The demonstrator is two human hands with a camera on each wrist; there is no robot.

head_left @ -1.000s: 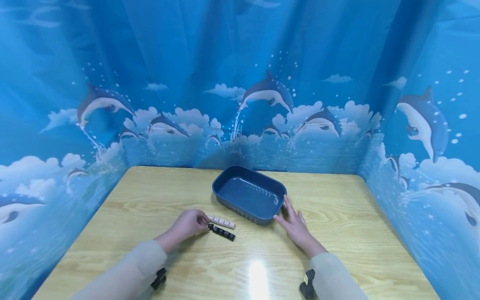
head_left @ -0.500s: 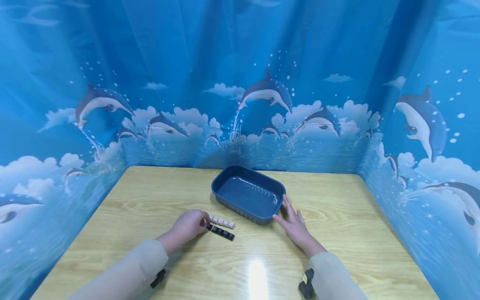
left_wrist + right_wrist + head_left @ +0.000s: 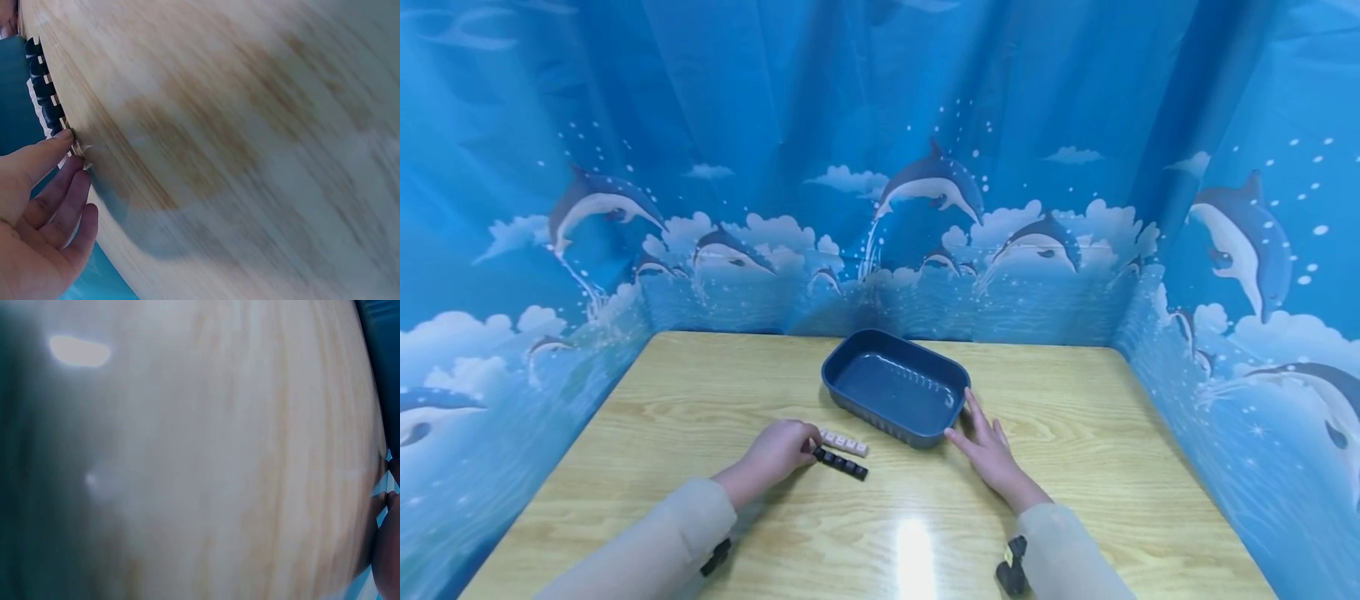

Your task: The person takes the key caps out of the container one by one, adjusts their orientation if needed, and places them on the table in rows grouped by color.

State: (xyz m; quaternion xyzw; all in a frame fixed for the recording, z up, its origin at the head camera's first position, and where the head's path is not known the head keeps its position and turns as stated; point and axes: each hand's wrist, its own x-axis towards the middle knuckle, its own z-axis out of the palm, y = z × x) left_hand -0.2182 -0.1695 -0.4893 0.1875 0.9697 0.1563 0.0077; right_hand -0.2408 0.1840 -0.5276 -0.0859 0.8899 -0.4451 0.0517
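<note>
A row of black keycaps [image 3: 846, 464] lies on the table just in front of a row of pale pink keycaps [image 3: 847, 442]. My left hand [image 3: 778, 454] pinches the black keycap at the left end of its row; the fingertips mostly hide that cap. In the left wrist view, thumb and fingertips meet at the end of the black keycaps [image 3: 44, 90]. My right hand [image 3: 992, 458] rests with fairly straight fingers against the right corner of a dark blue rectangular dish [image 3: 887, 427]. Only a bit of that hand shows in the right wrist view.
The wooden table [image 3: 715, 375] has a glossy light reflection near its front. Blue curtains [image 3: 850, 100] printed with dolphins stand along the back and both sides. Both wrists wear small black devices [image 3: 1012, 567].
The left-end black keycap has moved slightly right under my left fingers, and the small gap between it and the rest of the row has closed. My right hand stays at the dish.
</note>
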